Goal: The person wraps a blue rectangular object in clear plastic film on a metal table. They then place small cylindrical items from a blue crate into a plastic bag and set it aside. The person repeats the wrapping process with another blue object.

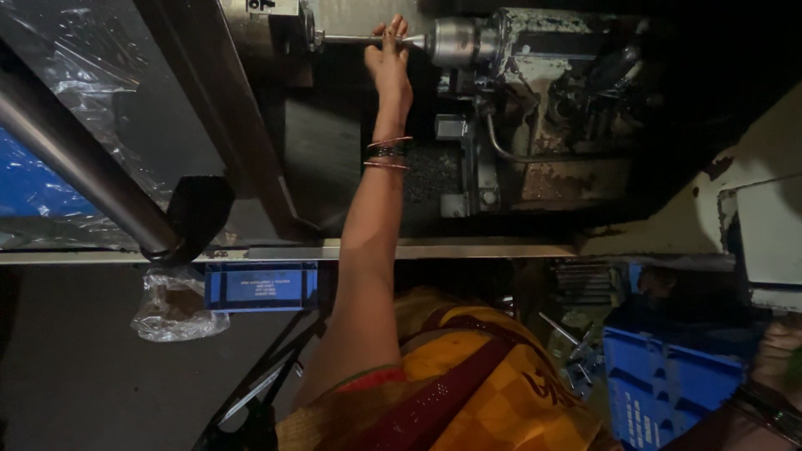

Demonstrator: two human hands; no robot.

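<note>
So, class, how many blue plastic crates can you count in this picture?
2: one blue plastic crate under the machine ledge at centre-left, another blue crate at lower right near the right hand. Others may be hidden in the dark.

- A blue label (261, 286), a wide rectangle with small pale print, hangs on the front face under the machine's lower rail, left of the arm.
- A crumpled clear plastic bag (174, 305) hangs just left of the label, touching its left end.
- A small white tag (271, 6) with dark marks sits at the picture's top edge, on the machine housing.
- Clear plastic sheeting (79, 63) covers the machine's upper left corner, over a blue backing.
</note>
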